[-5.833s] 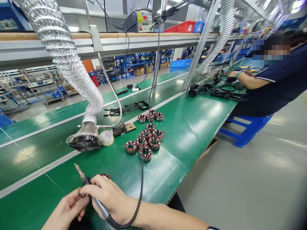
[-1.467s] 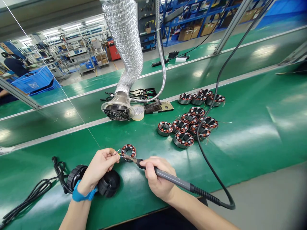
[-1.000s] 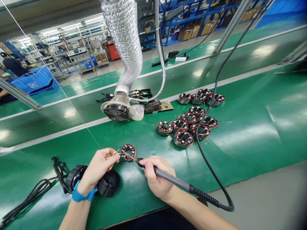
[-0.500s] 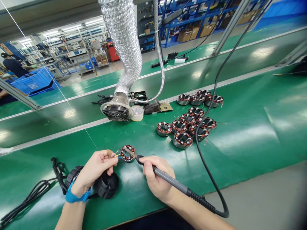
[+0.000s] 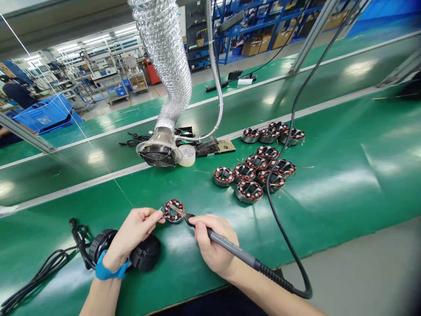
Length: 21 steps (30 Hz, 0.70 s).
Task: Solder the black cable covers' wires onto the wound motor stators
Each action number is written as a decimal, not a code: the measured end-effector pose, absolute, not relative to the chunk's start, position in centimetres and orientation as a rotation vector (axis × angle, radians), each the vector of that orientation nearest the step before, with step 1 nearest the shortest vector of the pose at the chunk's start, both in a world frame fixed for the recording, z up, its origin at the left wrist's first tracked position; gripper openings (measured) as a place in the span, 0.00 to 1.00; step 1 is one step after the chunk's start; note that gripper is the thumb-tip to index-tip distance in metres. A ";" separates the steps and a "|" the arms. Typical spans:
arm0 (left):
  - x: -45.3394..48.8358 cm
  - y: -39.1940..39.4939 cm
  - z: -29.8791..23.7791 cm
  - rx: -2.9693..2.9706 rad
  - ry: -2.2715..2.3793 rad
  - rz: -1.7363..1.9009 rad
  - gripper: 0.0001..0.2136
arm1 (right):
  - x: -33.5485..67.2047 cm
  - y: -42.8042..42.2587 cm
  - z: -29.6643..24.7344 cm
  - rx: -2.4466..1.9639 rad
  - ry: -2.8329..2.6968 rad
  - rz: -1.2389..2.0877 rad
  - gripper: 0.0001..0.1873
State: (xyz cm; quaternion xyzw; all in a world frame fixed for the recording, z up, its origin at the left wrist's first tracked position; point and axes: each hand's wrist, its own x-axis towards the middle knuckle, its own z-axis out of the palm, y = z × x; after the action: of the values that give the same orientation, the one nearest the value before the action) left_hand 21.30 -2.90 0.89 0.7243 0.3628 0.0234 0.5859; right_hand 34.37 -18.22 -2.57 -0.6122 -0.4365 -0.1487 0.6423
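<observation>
Stator (image 5: 174, 220) prob. mid-joint: R hand (image 5: 217, 248) fingers grip iron (image 5: 232, 249), L hand (image 5: 136, 230) fingers pinch lead (image 5: 162, 207); other stators (image 5: 257, 166), at 2 o'clock, apparently undone.

Left hand (image 5: 140, 230): pinched fingers nearer the stator ring (image 5: 167, 215) than before.
Soldering iron (image 5: 232, 248): tip now over ring, left of right hand (image 5: 214, 252).
Circuit boards (image 5: 187, 132): shifted leftward, beyond both hands.
</observation>
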 end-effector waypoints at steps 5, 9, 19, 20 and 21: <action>20.6 -2.3 1.1 1.625 0.778 0.076 0.18 | 34.4 -18.2 -2.6 -1.397 -1.001 -0.347 0.10; 21.1 -2.7 1.1 1.613 0.827 0.075 0.19 | 34.4 -18.2 -2.6 -1.409 -1.000 -0.346 0.10; 21.3 -2.8 1.0 1.633 0.845 0.073 0.22 | 34.4 -18.1 -2.6 -1.382 -1.000 -0.360 0.10; 21.2 -2.8 1.1 1.624 0.850 0.079 0.21 | 34.4 -18.1 -2.6 -1.374 -1.002 -0.360 0.09; 21.2 -2.8 1.1 1.620 0.856 0.088 0.20 | 34.4 -18.1 -2.6 -1.368 -1.005 -0.360 0.09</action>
State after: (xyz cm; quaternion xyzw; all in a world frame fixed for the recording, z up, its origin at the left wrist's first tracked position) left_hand 21.24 -2.77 1.14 0.7012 0.3705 0.0382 0.6080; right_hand 34.42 -18.06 -2.61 -0.6012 -0.4417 -0.1583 0.6468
